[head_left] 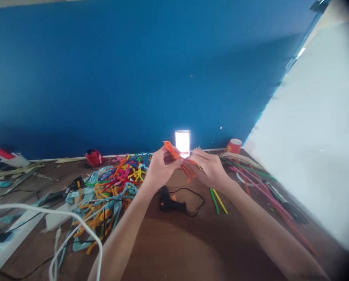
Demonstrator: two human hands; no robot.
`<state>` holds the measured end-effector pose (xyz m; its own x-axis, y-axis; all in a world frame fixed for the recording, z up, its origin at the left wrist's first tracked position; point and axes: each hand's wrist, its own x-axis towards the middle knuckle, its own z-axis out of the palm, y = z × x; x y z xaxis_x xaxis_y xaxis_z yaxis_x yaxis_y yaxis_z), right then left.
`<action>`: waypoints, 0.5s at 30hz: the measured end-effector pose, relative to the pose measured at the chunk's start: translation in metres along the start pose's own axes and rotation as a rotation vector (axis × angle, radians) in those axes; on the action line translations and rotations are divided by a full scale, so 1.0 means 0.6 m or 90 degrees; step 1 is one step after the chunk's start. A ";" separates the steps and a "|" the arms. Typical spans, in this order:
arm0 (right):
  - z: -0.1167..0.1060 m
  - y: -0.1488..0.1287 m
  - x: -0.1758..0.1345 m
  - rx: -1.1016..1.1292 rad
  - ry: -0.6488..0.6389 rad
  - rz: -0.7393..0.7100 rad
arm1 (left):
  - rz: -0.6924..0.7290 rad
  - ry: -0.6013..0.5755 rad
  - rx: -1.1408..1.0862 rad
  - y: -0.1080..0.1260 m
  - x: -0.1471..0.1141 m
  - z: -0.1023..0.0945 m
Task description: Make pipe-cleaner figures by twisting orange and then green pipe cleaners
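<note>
Fuzzy orange pipe cleaners, bent into a small shape (pixel 171 150), are held up above the table between my hands. My left hand (pixel 162 166) is closed on the looped orange part, thumb against fingers. Thin orange ends (pixel 188 173) hang down from it. My right hand (pixel 210 167) is closed on the other side, its fingers around an orange strand. A green and a yellow pipe cleaner (pixel 220 201) show below my right hand; whether the hand holds them I cannot tell. Behind the hands stands a brightly lit phone (pixel 182 141), leaning by the blue wall.
A black glue gun (pixel 171 202) with its cord lies below my hands. Colourful pipe cleaners (pixel 113 191) are heaped on the left, near a white cable (pixel 83 222) and power strip (pixel 9 244). Red containers (pixel 94 158) stand along the wall; long pipe cleaners (pixel 268 193) lie at right.
</note>
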<state>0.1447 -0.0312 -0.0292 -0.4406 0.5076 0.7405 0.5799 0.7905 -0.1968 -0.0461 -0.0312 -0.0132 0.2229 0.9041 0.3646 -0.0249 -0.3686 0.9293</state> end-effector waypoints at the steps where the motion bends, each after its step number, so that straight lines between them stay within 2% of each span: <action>1: 0.003 -0.005 0.003 0.087 0.003 0.068 | 0.034 0.007 0.045 0.001 -0.001 0.000; 5: 0.014 -0.023 0.012 0.466 0.031 0.342 | 0.139 0.035 0.253 0.013 -0.009 0.003; 7: 0.015 -0.028 0.013 0.566 0.032 0.408 | 0.134 0.043 0.259 0.016 -0.012 0.006; 9: 0.011 -0.029 0.013 0.541 0.022 0.404 | 0.094 0.050 0.168 0.015 -0.011 0.010; 11: 0.003 -0.026 0.012 0.431 0.037 0.359 | 0.041 0.066 0.052 0.012 -0.008 0.010; 13: -0.006 -0.019 0.010 0.289 0.073 0.287 | -0.019 0.084 -0.028 0.010 -0.003 0.007; 15: -0.012 -0.009 0.008 0.145 0.108 0.170 | -0.087 0.097 -0.077 0.011 0.001 0.000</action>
<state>0.1446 -0.0359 -0.0200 -0.1640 0.6568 0.7360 0.4840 0.7037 -0.5201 -0.0460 -0.0334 -0.0067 0.0835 0.9692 0.2317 -0.1228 -0.2207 0.9676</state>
